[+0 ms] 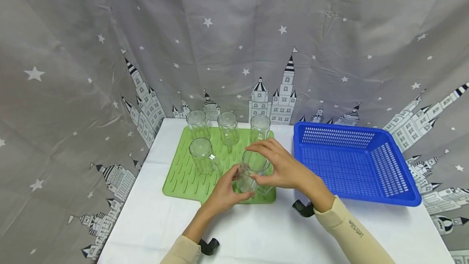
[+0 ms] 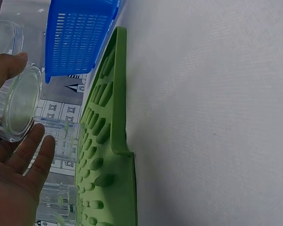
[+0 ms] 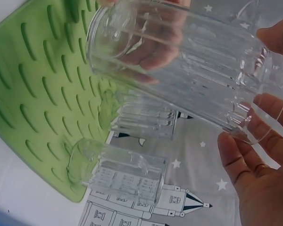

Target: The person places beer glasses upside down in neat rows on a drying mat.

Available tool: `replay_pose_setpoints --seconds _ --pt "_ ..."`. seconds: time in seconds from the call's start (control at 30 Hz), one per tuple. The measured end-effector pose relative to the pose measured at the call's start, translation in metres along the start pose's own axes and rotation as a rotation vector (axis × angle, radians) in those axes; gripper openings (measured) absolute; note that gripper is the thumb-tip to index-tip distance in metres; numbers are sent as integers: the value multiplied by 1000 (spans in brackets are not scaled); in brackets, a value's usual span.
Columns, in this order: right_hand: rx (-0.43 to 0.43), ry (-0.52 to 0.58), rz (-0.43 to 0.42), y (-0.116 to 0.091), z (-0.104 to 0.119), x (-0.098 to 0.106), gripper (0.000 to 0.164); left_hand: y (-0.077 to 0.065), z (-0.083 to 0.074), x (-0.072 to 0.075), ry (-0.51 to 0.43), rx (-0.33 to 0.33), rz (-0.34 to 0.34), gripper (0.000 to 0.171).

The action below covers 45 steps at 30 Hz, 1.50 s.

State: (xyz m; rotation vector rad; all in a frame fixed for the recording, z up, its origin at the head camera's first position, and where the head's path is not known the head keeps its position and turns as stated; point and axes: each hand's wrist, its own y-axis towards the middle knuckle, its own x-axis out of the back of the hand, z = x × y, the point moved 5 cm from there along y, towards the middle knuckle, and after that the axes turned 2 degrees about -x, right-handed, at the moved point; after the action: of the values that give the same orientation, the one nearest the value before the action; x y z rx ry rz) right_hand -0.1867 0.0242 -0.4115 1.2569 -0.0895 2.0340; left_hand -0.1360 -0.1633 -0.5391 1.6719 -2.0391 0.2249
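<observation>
Both hands hold one clear glass mug [image 1: 253, 171] above the right front of a green ridged mat [image 1: 183, 180]. My right hand [image 1: 280, 167] grips the mug's upper end, thumb on the near side and fingers across the far side. At the lower end, my left hand [image 1: 225, 192] has its thumb and fingers about the mug's base. In the right wrist view the mug [image 3: 179, 70] lies tilted across the picture, with left-hand fingers visible through the glass. The round base [image 2: 23, 101] faces the left wrist camera.
Several more glass mugs stand on the mat, including one at the back left [image 1: 198, 124], a back middle one [image 1: 229, 129] and a front left one [image 1: 203, 156]. A blue plastic basket [image 1: 397, 166] sits to the right on the white tabletop [image 1: 143, 215]. A grey printed curtain [image 1: 227, 19] hangs behind.
</observation>
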Motion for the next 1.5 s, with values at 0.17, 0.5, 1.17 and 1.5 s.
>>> replay_pose_setpoints --seconds 0.17,0.5,1.17,1.5 --pt "-30 15 -8 -7 -7 7 72 -1 -2 3 10 1 -13 83" --pt "-85 55 -28 -24 -25 18 75 1 -9 12 34 -23 -56 85" --pt "-206 56 -23 -44 -49 18 69 5 -33 33 3 -106 -190 79" --pt "-195 24 -66 -47 -52 24 74 10 -46 34 -1 -140 -223 79"
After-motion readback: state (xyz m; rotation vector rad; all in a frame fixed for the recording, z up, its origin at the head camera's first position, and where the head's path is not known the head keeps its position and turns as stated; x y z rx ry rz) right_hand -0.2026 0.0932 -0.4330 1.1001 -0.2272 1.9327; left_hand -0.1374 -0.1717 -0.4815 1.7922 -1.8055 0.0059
